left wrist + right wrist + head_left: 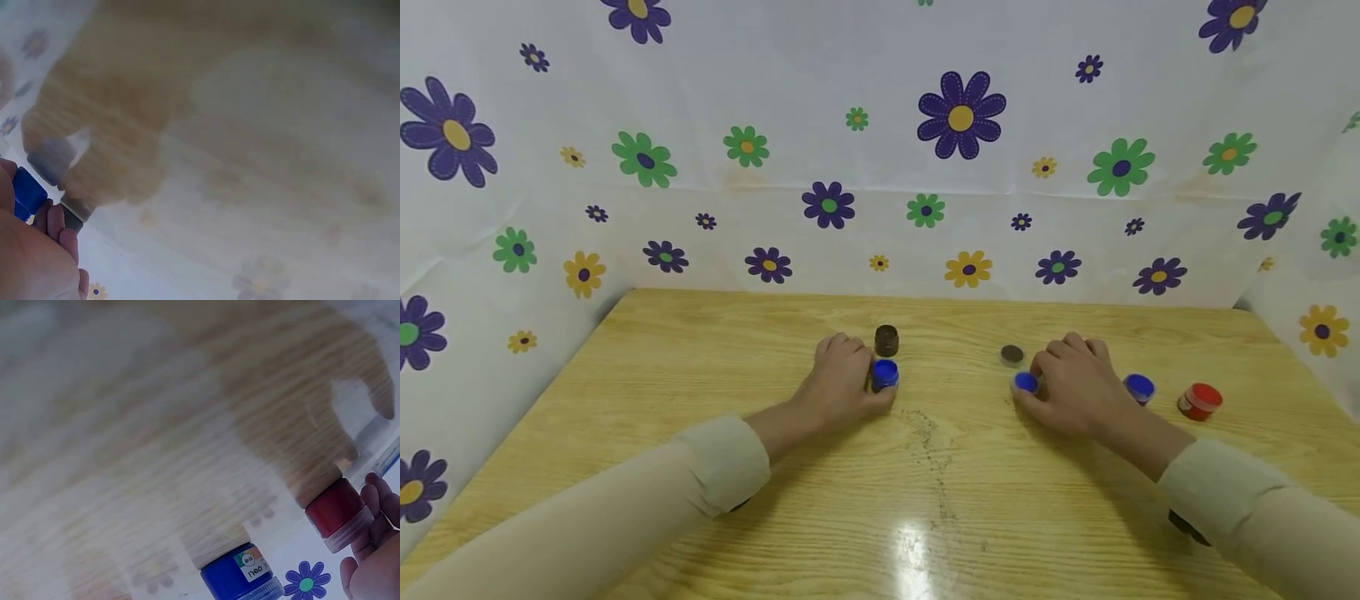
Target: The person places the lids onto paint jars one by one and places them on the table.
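Note:
My left hand (842, 379) grips a small blue paint jar (885, 377) standing on the table, thumb in front and fingers behind. In the left wrist view the same blue jar (29, 192) sits between thumb and fingers. Just behind it stands a brown paint jar (887, 341) with its lid off. Over to the right, my right hand (1071, 387) pinches a round blue-coated lid (1026, 383) at the table surface. A lid with brown inside (1012, 356) lies just behind that one. Only the edge of the held lid (390, 457) shows in the right wrist view.
Right of my right hand stand another blue paint jar (1139, 388) and a red paint jar (1200, 402). Dark specks (936, 450) run down the middle of the wooden table (820, 517). A flower-printed white sheet (865, 75) rises behind the table and at both sides.

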Demonstrator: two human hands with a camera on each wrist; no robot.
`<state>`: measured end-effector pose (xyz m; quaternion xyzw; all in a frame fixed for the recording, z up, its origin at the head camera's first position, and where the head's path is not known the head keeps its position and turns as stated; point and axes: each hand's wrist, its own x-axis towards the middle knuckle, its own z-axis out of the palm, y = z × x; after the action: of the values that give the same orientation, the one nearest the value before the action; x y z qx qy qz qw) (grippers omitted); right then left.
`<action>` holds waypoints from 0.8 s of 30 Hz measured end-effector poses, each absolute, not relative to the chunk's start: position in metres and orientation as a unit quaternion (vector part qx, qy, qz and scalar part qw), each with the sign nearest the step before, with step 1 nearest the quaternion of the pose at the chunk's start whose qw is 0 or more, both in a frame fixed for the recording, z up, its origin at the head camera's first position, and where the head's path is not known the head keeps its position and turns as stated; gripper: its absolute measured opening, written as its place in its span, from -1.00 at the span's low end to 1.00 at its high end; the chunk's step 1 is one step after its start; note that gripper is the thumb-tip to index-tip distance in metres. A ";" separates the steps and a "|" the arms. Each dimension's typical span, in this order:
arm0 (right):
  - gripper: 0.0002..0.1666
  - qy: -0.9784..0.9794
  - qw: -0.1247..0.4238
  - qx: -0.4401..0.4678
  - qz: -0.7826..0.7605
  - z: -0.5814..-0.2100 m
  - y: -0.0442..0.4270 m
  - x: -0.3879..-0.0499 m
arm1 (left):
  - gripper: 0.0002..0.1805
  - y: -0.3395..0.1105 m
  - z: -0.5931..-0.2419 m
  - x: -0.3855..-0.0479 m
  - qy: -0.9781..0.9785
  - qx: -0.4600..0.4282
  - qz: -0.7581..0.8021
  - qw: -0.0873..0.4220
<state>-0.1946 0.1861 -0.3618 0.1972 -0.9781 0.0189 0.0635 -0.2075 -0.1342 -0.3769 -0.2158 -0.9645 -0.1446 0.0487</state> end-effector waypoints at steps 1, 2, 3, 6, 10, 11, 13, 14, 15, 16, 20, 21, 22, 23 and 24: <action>-0.54 -0.978 0.067 0.198 0.021 -0.361 0.186 -0.193 | -0.59 -0.135 -0.377 -0.206 -0.963 -0.218 -0.148 0.052; -0.54 -0.977 0.070 0.199 0.024 -0.361 0.186 -0.192 | -0.59 -0.136 -0.377 -0.204 -0.962 -0.221 -0.149 0.055; -0.54 -0.977 0.072 0.199 0.024 -0.361 0.186 -0.190 | -0.59 -0.137 -0.377 -0.201 -0.961 -0.223 -0.151 0.057; -0.55 -0.977 0.077 0.198 0.030 -0.360 0.184 -0.183 | -0.60 -0.140 -0.376 -0.193 -0.958 -0.233 -0.154 0.061; -0.56 -0.975 0.076 0.198 0.060 -0.359 0.177 -0.167 | -0.62 -0.141 -0.374 -0.177 -0.952 -0.249 -0.165 0.065; -0.58 -0.974 0.077 0.200 0.071 -0.358 0.175 -0.163 | -0.63 -0.141 -0.374 -0.173 -0.950 -0.255 -0.169 0.066; -0.60 -0.971 0.077 0.207 0.090 -0.357 0.169 -0.154 | -0.63 -0.141 -0.373 -0.164 -0.944 -0.269 -0.180 0.067; -0.62 -0.969 0.076 0.212 0.100 -0.356 0.166 -0.149 | -0.64 -0.140 -0.373 -0.159 -0.940 -0.277 -0.186 0.069; -0.64 -0.967 0.075 0.218 0.108 -0.355 0.163 -0.145 | -0.64 -0.139 -0.372 -0.153 -0.937 -0.283 -0.193 0.069; -0.66 -0.965 0.074 0.223 0.115 -0.354 0.159 -0.140 | -0.65 -0.138 -0.371 -0.148 -0.933 -0.290 -0.200 0.067; -0.71 -0.958 0.066 0.244 0.133 -0.352 0.147 -0.121 | -0.69 -0.133 -0.368 -0.130 -0.920 -0.320 -0.215 0.067; -0.72 -0.957 0.063 0.250 0.136 -0.352 0.144 -0.115 | -0.69 -0.131 -0.368 -0.126 -0.917 -0.328 -0.218 0.068; -0.74 -0.955 0.062 0.255 0.138 -0.351 0.141 -0.110 | -0.70 -0.129 -0.368 -0.122 -0.914 -0.335 -0.220 0.071; -0.75 -0.953 0.062 0.262 0.139 -0.351 0.138 -0.106 | -0.70 -0.128 -0.368 -0.118 -0.910 -0.341 -0.222 0.075; -0.75 -0.951 0.061 0.268 0.141 -0.350 0.136 -0.101 | -0.71 -0.126 -0.368 -0.114 -0.907 -0.348 -0.223 0.080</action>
<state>-0.1015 0.1358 -0.3499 0.2677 -0.9512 0.1407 0.0608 -0.1140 -0.1263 -0.3684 -0.3481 -0.9070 -0.2229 0.0801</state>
